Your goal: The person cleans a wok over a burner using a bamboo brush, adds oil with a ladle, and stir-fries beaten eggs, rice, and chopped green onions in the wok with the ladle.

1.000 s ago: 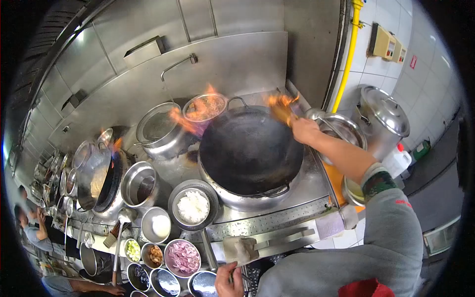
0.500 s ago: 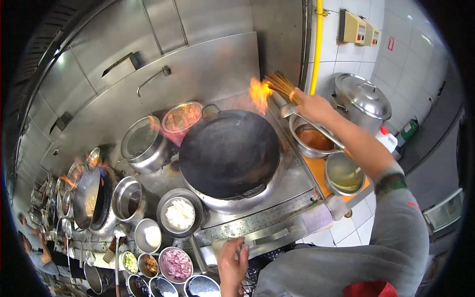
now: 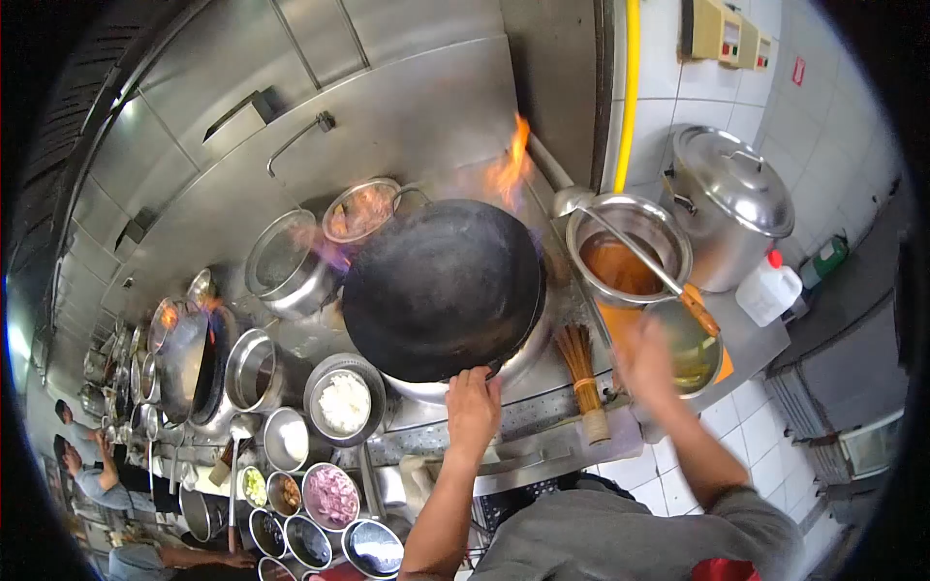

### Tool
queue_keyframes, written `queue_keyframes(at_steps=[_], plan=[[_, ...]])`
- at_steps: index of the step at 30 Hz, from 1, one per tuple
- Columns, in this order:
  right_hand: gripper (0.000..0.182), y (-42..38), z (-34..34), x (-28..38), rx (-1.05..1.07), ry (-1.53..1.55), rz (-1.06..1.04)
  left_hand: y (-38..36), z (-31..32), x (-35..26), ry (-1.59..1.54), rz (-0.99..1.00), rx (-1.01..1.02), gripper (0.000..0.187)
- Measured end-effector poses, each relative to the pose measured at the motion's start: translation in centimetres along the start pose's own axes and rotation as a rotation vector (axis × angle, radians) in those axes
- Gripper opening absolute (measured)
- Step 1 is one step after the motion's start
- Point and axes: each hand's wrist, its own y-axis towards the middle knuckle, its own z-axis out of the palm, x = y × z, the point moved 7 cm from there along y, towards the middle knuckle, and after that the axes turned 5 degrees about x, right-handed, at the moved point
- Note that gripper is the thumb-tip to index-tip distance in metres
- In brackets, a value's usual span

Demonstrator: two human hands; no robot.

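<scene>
My left hand [image 3: 473,412] has its fingers closed at the near rim of a large black wok [image 3: 441,290], where a small handle sits. The wok appears bare inside and rests on a burner, with flames rising at its far right. My right hand [image 3: 647,363] is smeared by motion beside a metal bowl of greenish liquid [image 3: 690,353]; its fingers are not clear. Left of that hand, a bamboo wok brush [image 3: 581,382] lies on the stove's front edge. A ladle [image 3: 644,257] with a wooden handle rests across a pot of brown sauce [image 3: 615,271].
A bowl of white rice [image 3: 344,405] stands left of the wok. Several small containers hold ingredients, including sliced pink onion [image 3: 331,496]. A lidded steel pot [image 3: 731,184] and a white jug [image 3: 768,290] are at right. Another wok [image 3: 184,363] and co-workers [image 3: 97,474] are at far left.
The brush has left my right hand and now lies on the stove edge. My right hand has come down toward the bowls. My left hand has moved up to the wok's near rim.
</scene>
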Motion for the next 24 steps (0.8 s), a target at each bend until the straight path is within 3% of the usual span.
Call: queue_keyframes(at_steps=[1,2,4,6,7,9,10,12,13,14,16,17,18,20,21,24], plan=[[0.043,2.4,-2.4,-1.9,-0.242,-0.094,-0.079,-0.1,0.2,0.2,-0.002,-0.013,-0.009,0.026],[0.043,5.0,-4.3,-3.7,-0.258,-0.079,-0.051,-0.1,0.4,0.5,0.003,-0.044,0.014,0.026],[0.046,9.6,-3.8,-8.0,-0.131,-0.255,-0.022,-0.6,-0.5,-0.7,0.04,0.004,-0.078,0.029],[0.047,12.7,-1.9,-10.9,0.119,-0.197,0.036,-1.7,-2.9,-3.5,0.159,0.087,-0.227,0.037],[0.047,13.8,-0.8,-11.8,0.241,-0.169,0.07,-3.0,-3.6,-4.5,0.089,0.068,-0.171,0.04],[0.049,14.9,-0.6,-12.2,0.192,-0.111,-0.024,-8.1,-3.5,-5.7,-0.093,0.009,0.045,0.04],[0.05,15.1,-0.8,-12.4,0.168,-0.087,-0.069,-11.3,-1.8,-5.4,-0.281,0.042,0.169,0.03],[0.052,14.0,-1.6,-11.5,0.206,0.051,-0.008,-16.9,2.7,-4.0,-0.519,-0.273,0.611,0.031],[0.053,12.7,-1.9,-11.7,0.222,0.117,0.034,-19.9,5.7,-1.9,-0.466,-0.333,0.706,0.038],[0.054,11.4,-1.2,-13.3,-0.082,0.137,-0.227,-22.6,10.0,1.1,-0.412,-0.388,0.803,0.045],[0.058,7.9,-4.8,-11.5,0.207,0.524,0.187,-27.0,18.8,7.9,-0.498,-0.58,0.821,0.049],[0.06,6.0,-5.6,-10.8,0.336,0.724,0.401,-27.6,22.8,10.2,-0.77,-0.759,0.745,0.05],[0.059,5.3,-6.1,-11.2,0.333,0.764,0.36,-28.2,26.7,12.5,-1.032,-0.938,0.628,0.052],[0.059,4.0,-5.2,-12.4,0.382,0.78,0.445,-29.0,32.9,14.0,-1.981,-1.421,0.043,0.051],[0.059,3.3,-4.9,-12.7,0.408,0.787,0.485,-28.8,34.7,14.7,-2.123,-1.456,-0.119,0.051],[0.053,2.8,-4.2,-12.8,0.424,0.734,0.49,-27.7,37.6,15.7,-2.162,-1.405,-0.212,0.05]])
